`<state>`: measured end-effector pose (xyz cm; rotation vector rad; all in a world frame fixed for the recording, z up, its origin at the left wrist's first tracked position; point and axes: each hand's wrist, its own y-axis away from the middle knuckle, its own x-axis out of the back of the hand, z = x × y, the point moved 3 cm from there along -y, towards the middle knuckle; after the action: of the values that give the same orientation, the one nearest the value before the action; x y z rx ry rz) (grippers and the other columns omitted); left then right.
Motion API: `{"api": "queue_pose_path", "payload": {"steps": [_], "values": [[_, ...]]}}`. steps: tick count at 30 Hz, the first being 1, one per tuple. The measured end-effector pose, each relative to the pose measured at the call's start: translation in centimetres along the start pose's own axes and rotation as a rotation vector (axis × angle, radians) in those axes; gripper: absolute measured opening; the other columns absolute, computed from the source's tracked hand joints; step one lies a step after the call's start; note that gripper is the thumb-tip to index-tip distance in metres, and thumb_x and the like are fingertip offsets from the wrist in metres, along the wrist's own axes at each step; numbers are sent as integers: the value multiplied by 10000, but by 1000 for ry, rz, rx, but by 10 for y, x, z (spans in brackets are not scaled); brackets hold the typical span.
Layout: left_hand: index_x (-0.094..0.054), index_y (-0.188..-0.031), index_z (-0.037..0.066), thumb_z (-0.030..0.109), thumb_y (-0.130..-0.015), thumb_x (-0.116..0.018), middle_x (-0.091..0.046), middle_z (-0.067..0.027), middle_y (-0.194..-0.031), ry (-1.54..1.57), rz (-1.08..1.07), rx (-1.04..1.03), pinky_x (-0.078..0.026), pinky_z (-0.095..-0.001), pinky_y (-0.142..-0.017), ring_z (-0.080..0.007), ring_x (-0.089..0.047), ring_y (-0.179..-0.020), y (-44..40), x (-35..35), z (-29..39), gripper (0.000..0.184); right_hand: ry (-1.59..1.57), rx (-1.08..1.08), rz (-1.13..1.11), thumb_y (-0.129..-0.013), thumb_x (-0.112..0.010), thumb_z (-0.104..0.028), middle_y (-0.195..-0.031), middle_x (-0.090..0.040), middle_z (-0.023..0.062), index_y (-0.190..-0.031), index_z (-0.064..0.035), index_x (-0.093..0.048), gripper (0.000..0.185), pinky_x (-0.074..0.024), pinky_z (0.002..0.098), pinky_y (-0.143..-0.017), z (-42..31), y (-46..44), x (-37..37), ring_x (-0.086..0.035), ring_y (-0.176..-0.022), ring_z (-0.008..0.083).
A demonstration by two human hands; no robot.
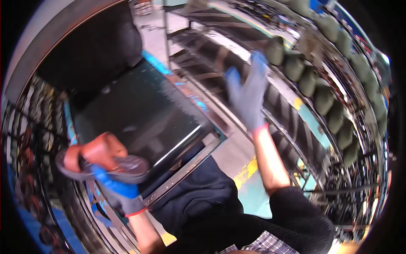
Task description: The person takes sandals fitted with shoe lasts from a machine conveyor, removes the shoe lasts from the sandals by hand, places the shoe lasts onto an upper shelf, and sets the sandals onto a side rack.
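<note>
While the left hand (116,188), in a grey knitted glove with blue-coated fingers and a red cuff, grips a brown strapped sandal with a thick dark sole (106,148), the right hand (250,95), gloved to match, is raised well apart from it. The left hand's blue fingers are closed on the sandal's side, close to the sole and between the wide straps; how the thumb sits cannot be made out. The sandal is held roughly level, straps uppermost, at the near left corner of a flat, dark, glossy work surface (139,106). It overlaps that surface in the view, and whether the two touch cannot be told.

The right hand holds nothing visible; its fingers are spread, with their blue tips blurred. It appears in front of a slanting metal rack with dark shelves (207,44), near a row of rounded olive-green forms (323,99).

A black hanging curtain (93,46) stands behind the work surface, whose far right edge bears chipped bright-blue paint (156,63). At the far left, a dark rack (48,211) holds blurred reddish-brown items (26,158). Below, dark trousers (203,186) face the work surface, and a yellow floor marking (246,172) shows on the right.
</note>
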<state>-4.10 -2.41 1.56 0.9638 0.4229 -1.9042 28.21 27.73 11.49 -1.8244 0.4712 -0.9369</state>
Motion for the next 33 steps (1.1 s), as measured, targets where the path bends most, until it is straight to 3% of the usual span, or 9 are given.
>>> {"api": "queue_pose_path", "payload": {"steps": [4,5,6,8,10,17,24,28,33], "values": [[-201,-1757,80,229,-929,-864,-561,-135,-1549,-886,-630,-58,-486,-370,-1164,-228,-630,-1311,57,-68,-5,1071,-794,275,-686,-894,-864,-261,-1632,-469,306,-1668,37,-351,975,-384,530,-1223,-156,139,47,-530,-1399,446],[-256,-1732,72,266,-975,-810,-566,-121,-1545,-883,-628,-29,-488,-373,-1163,-221,-625,-1314,55,-59,-6,958,-970,-98,-808,-908,-852,-225,-1642,-465,298,-1671,38,-344,953,-405,508,-1209,-178,149,56,-549,-1385,434],[-311,-1708,63,303,-1021,-757,-571,-108,-1541,-750,-477,25,-491,-376,-1162,-213,-621,-1317,43,-32,-7,853,-1101,-488,-939,-923,-839,-188,-1651,-461,291,-1673,39,-337,931,-425,486,-1196,-196,157,64,-569,-1371,422],[-420,-1659,46,377,-1113,-650,-581,-81,-1533,-332,-90,154,-496,-382,-1159,-198,-613,-1322,10,26,-7,678,-1048,100,-887,-956,-816,-148,-1571,-547,253,-1657,52,-350,866,-485,469,-1139,-203,160,70,-637,-1281,400],[-481,-1614,30,399,-1147,-590,-591,-68,-1543,-252,41,192,-460,-378,-1199,-194,-570,-1389,29,-1,19,606,-1164,-190,-751,-974,-796,-164,-1569,-545,252,-1664,52,-330,860,-465,466,-1165,-199,182,57,-607,-1352,367],[-275,-1687,26,164,-1037,-744,-473,-121,-1623,-952,-11,-160,-395,-407,-1240,-253,-467,-1494,143,83,91,813,-1457,-63,-1387,-994,-653,-38,-1747,-343,258,-1729,45,-166,885,-330,415,-1286,-291,193,71,-389,-1598,338],[-559,-1454,-45,388,-1064,-693,-691,-150,-1367,-1525,947,-953,-527,-407,-1044,-246,-671,-1190,282,164,345,597,-1571,-25,-1679,-937,-630,53,-1426,-708,178,-1453,18,-647,517,-503,378,-1130,-285,201,81,-682,-1309,258],[-616,-1468,18,446,-1089,-591,-715,-122,-1314,-1643,960,34,-572,-344,-831,-192,-709,-987,286,204,480,572,-1551,-134,-1637,-950,-600,69,-1410,-720,171,-1450,29,-644,503,-532,346,-1087,-266,187,65,-703,-1267,231],[-611,-1509,33,473,-1124,-544,-796,-174,-1111,-1964,1036,142,-568,-420,-877,-323,-755,-955,267,181,490,588,-1344,-216,-1459,-991,-692,-20,-1459,-682,198,-1469,50,-606,491,-556,377,-1077,-203,175,38,-687,-1299,261]]}}
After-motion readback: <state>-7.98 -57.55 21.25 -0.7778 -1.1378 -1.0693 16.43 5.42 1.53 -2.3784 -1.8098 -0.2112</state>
